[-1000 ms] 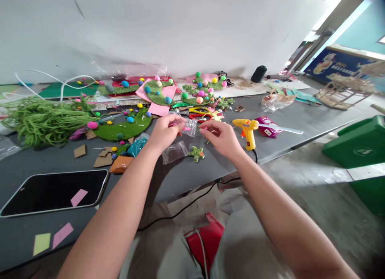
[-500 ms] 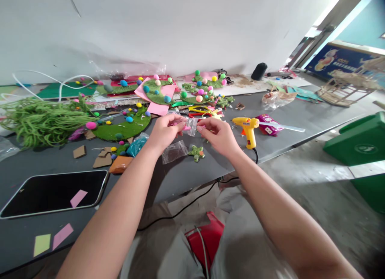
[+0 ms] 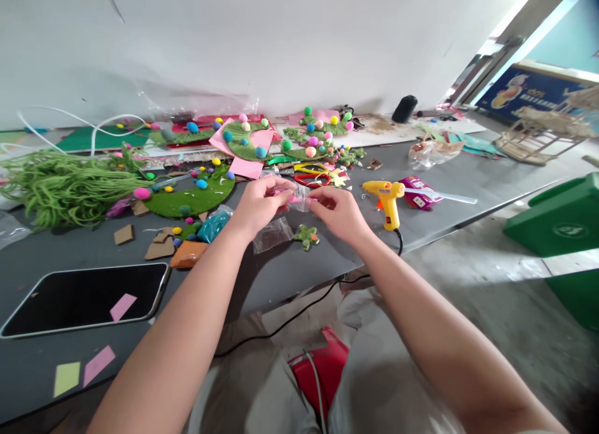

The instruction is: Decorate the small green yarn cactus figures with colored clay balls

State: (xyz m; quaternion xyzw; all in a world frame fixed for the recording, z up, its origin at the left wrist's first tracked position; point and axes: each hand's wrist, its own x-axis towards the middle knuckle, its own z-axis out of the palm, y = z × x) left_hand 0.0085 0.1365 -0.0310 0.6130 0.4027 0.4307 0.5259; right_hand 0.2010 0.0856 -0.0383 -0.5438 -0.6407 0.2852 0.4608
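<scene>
Between my two hands is a small clear plastic bag (image 3: 300,198) with something pink in it. My left hand (image 3: 263,204) pinches its left side, fingers curled over the pink part. On its right edge, the fingertips of my right hand (image 3: 337,210) are closed. Just below the hands lies a green star-shaped piece (image 3: 307,237) with an orange dot. Another clear plastic bag (image 3: 272,235) rests beside it. Behind the hands are red-handled scissors (image 3: 312,180). A yellow glue gun (image 3: 388,203) stands to the right of my right hand.
Green yarn (image 3: 70,187) is heaped at left. A green felt crescent with pompoms (image 3: 191,197) lies nearby. A phone (image 3: 88,300) is at front left. A purple packet (image 3: 420,193) sits behind the glue gun. The gun's black cord (image 3: 290,325) hangs past the table edge. Green bins (image 3: 556,215) stand right.
My right hand has moved slightly left, closer to my left hand. The bag between them looks more bunched, and more pink shows through it.
</scene>
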